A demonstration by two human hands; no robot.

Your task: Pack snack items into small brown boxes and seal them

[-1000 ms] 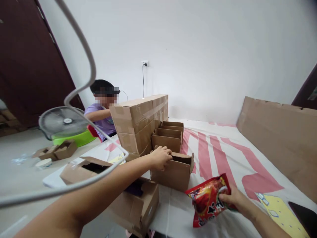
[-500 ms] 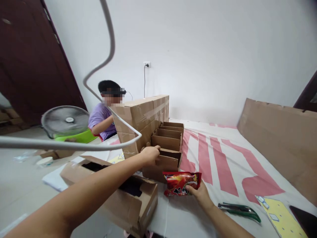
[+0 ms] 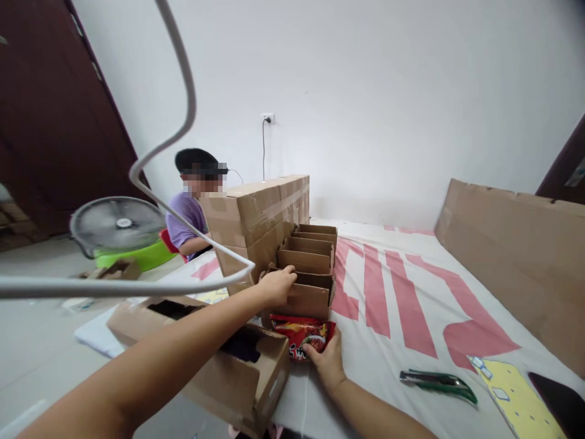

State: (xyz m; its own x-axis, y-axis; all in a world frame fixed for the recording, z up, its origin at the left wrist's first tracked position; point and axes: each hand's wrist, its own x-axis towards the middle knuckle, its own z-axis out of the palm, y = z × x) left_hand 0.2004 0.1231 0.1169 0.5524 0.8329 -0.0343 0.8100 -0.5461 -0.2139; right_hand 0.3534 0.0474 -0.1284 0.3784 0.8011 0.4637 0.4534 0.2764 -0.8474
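My right hand grips a red instant noodle packet, thumb on its printed front. The packet is upright, close in front of the divided cardboard box; I cannot tell whether they touch. My left hand is closed on the top edge of that box's near compartment, fingertips partly hidden behind the cardboard. Under my left forearm lies an open cardboard carton with a dark inside, partly covered by the arm.
A tall taped cardboard stack stands behind the box, with a person beyond it. A green utility knife lies right. A white bent rod crosses the left. Cardboard panel stands at right; a fan sits left.
My right hand has carried the noodle packet left, close to the divided box and the open carton. My left hand keeps its place on the box edge. The other person's arm has lowered.
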